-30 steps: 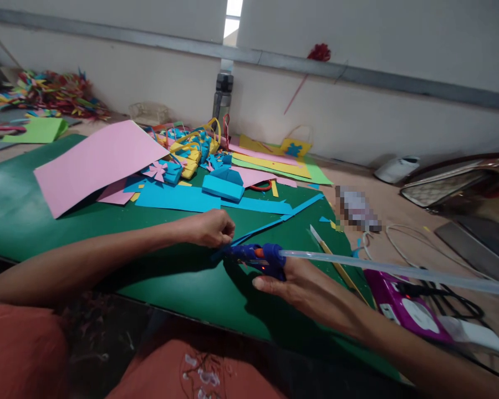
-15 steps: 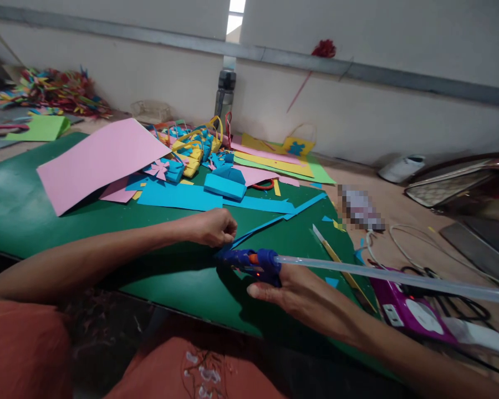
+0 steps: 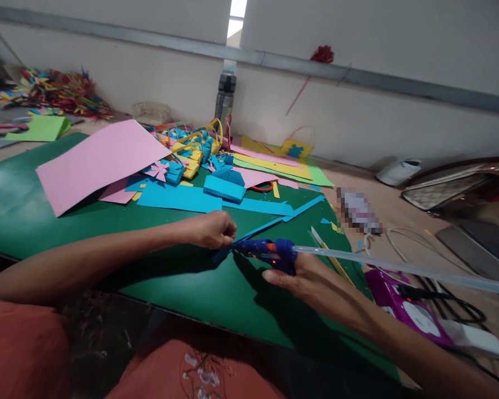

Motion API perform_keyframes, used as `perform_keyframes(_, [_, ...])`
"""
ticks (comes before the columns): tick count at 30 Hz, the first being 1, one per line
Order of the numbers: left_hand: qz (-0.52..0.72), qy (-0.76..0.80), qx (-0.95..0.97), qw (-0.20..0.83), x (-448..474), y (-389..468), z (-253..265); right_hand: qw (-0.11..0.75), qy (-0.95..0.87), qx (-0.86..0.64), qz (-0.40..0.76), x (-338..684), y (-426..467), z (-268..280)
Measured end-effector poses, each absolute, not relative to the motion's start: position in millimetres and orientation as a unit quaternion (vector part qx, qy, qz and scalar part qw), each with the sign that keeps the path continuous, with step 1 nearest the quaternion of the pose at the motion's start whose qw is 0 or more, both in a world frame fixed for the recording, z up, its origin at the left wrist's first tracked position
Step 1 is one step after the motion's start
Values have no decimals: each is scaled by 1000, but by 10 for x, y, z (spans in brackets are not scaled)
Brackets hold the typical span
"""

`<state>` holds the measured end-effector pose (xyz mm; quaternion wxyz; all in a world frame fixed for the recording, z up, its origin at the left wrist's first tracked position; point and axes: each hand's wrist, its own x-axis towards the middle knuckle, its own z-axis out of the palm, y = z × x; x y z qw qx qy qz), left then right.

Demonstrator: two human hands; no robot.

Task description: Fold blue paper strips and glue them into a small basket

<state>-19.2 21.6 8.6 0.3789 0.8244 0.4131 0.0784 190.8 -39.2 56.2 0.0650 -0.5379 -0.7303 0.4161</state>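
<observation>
Directions are read from the gun's tip, with 12 o'clock straight ahead of the wearer. The right hand (image 3: 307, 277), between 3 and 4 o'clock, grasps the glue gun (image 3: 268, 254), its thumb sticking out below the dark blue body. The gun has a small red light lit and an orange-red part on top; pale marks on its side are too blurred to read. A clear glue stick (image 3: 399, 267) runs out of its back toward 3 o'clock.

The left hand (image 3: 218, 228), at 10 o'clock, is clenched, and it seems to pinch the blue strip (image 3: 268, 224), though its fingertips are partly hidden. The strip lies over the green surface (image 3: 8, 199), reaching toward 2 o'clock, with the gun's tip just beside the fingers.

At 3 o'clock lies a yellow-handled knife (image 3: 339, 265), and farther out, past 3, a purple power strip (image 3: 401, 305). A pink sheet (image 3: 100, 166) and a blue sheet (image 3: 178, 198) lie at 10, small paper bags (image 3: 191, 152) at 11, a blue folded piece (image 3: 224, 188) near 12 and a bottle (image 3: 225, 97) beyond it.
</observation>
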Motion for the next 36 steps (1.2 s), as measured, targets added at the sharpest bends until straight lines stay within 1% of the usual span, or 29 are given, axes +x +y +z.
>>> perform_keyframes(12, [78,411,839,348,-194,214,61,68,-715,-597,356,2104,-287,522])
perform_keyframes(17, [76,410,842,342,-192,204,66,118,-700,-609,354,2169,-279,522])
perform_keyframes(20, [75,411,845,334,-188,198,71,124,-687,-636,330,2253,-250,570])
perform_keyframes(22, [74,409,847,330,-185,190,75,149,-680,-643,318,2296,-225,619])
perform_keyframes(24, [75,404,854,319,-180,172,82,216,-660,-632,344,2296,-194,653])
perform_keyframes(27, [75,401,867,287,-163,127,104,366,-563,-587,451,2192,-130,630])
perform_keyframes(28, [73,403,870,275,-155,108,115,407,-519,-569,491,2136,-105,602])
perform_keyframes(29, [68,406,872,265,-145,89,125,429,-481,-553,528,2077,-79,566])
perform_keyframes(32, [51,414,879,230,-117,38,147,430,-425,-525,599,1915,-7,437])
perform_keyframes(36, [37,431,882,186,-98,6,136,404,-399,-535,625,1817,55,294])
